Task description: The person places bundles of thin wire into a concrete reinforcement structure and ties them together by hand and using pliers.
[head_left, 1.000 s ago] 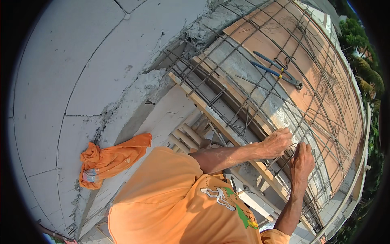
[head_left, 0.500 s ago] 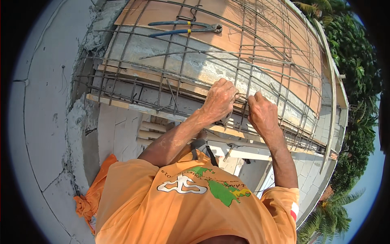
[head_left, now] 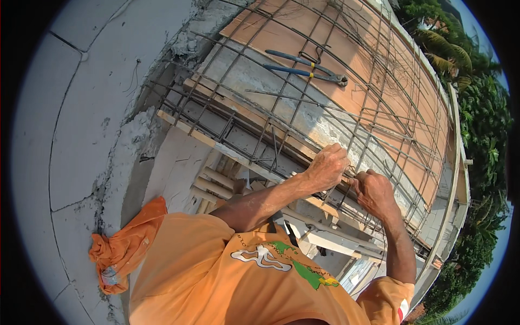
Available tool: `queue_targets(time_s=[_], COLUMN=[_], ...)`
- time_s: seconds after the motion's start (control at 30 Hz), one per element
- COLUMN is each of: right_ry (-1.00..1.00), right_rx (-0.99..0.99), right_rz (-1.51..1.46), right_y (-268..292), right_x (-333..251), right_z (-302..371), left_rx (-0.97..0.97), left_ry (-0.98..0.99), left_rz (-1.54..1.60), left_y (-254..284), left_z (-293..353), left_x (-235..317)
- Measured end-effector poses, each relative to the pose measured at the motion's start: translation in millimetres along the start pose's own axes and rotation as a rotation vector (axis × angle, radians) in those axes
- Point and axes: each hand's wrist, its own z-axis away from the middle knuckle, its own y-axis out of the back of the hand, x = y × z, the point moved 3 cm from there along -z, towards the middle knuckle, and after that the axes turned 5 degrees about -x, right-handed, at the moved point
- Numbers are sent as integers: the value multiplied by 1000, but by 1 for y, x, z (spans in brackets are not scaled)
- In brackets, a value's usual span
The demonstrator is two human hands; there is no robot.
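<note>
My left hand (head_left: 328,166) is closed in a pinch over the front row of the rebar mesh (head_left: 281,89). Close beside it, my right hand (head_left: 375,192) is pinched too, its fingertips almost meeting those of the left. Between them shows a short thin strand that looks like wire (head_left: 350,174), at a crossing of the bars; its ends are hidden by the fingers. Blue-handled end-cutting nippers (head_left: 309,67) with yellow bands lie on the mesh, farther off and left of my right hand.
Under the mesh are an orange-brown plywood panel (head_left: 346,59) and a pale concrete strip (head_left: 254,73). Loose thin wire (head_left: 374,51) lies tangled at the far side. An orange cloth (head_left: 127,244) rests at the left by a grey block wall (head_left: 81,162). Timber boards (head_left: 197,135) edge a trench of bars.
The view has turned, so the mesh, nippers and hands appear farther right and lower. Both hands stay pinched close together at the bars.
</note>
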Motion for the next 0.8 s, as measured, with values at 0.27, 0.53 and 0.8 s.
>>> queue_targets(time_s=[0.27, 0.53, 0.8], right_ry=[39, 65, -176], right_rx=[285, 226, 607], right_rz=[-698, -879, -1247], right_y=[88, 61, 62], right_x=[-37, -62, -46], right_z=[-146, -223, -215], left_rx=[108, 68, 140], left_ry=[-34, -12, -103], left_rz=[-30, -53, 70], left_y=[-8, -6, -8], left_z=[5, 6, 0], left_x=[3, -3, -10])
